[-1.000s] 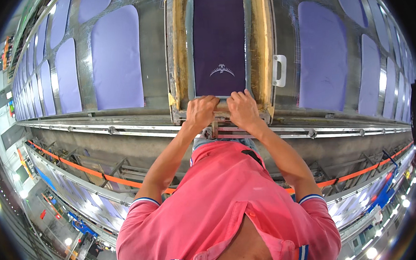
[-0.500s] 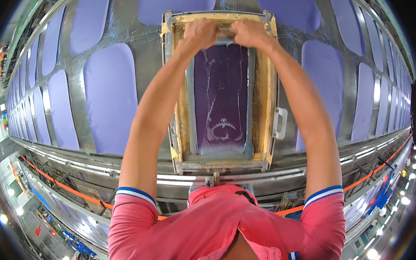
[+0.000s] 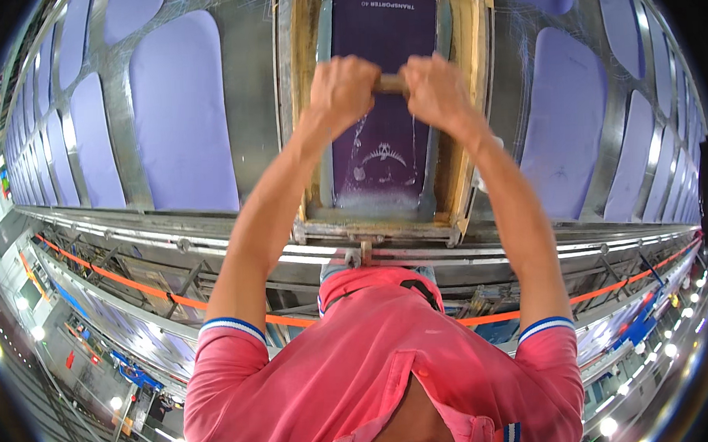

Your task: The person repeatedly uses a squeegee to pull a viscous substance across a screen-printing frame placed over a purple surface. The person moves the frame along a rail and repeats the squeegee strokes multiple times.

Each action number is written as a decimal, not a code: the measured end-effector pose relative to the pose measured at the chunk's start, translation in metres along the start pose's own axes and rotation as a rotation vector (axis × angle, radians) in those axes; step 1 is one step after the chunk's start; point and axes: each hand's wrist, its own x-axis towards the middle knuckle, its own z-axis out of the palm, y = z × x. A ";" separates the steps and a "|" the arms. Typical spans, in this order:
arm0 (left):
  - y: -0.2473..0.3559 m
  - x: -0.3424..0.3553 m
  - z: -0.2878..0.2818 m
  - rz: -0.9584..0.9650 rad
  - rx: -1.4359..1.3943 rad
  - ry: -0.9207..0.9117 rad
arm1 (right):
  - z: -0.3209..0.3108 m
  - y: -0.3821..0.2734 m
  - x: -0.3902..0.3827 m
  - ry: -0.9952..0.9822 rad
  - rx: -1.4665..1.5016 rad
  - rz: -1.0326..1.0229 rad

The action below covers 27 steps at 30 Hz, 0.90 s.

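Note:
Between my two hands runs the wooden handle of a squeegee [image 3: 390,83], held crosswise over a printing screen. My left hand [image 3: 346,91] is closed round its left end, my right hand [image 3: 437,93] round its right end. The squeegee's blade is hidden under my hands. Below lies the screen's dark purple mesh [image 3: 381,34], with pale lettering at its far part and a light curved emblem nearer me. Whitish wet streaks run along the mesh on my side of the squeegee. A yellowish taped frame [image 3: 468,38] surrounds it.
Rows of rounded lavender sheets [image 3: 182,118] lie on the long grey table [image 3: 253,91] on both sides of the screen. A metal rail [image 3: 292,255] runs along the table's near edge. A white handle [image 3: 479,177] at the frame's right is partly behind my right forearm.
Both hands have drawn the squeegee from the screen's far end toward me, to about its middle. Pale lettering now shows on the mesh beyond it. The whole view has shifted too.

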 end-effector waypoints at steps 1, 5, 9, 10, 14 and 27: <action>0.014 -0.035 0.009 -0.025 -0.034 -0.021 | 0.006 -0.019 -0.029 -0.043 0.018 -0.007; 0.064 -0.163 0.054 -0.037 -0.192 0.004 | 0.041 -0.087 -0.147 -0.105 0.089 0.007; 0.091 -0.220 0.071 -0.018 -0.175 0.038 | 0.043 -0.112 -0.203 -0.142 0.239 0.018; 0.094 -0.225 0.070 -0.007 -0.165 0.053 | 0.038 -0.101 -0.206 -0.097 0.379 0.010; 0.097 -0.230 0.071 -0.016 -0.111 0.060 | 0.010 -0.023 -0.183 0.568 -0.039 0.374; 0.067 -0.254 0.032 0.030 -0.227 0.064 | -0.006 0.008 -0.166 0.630 0.453 0.914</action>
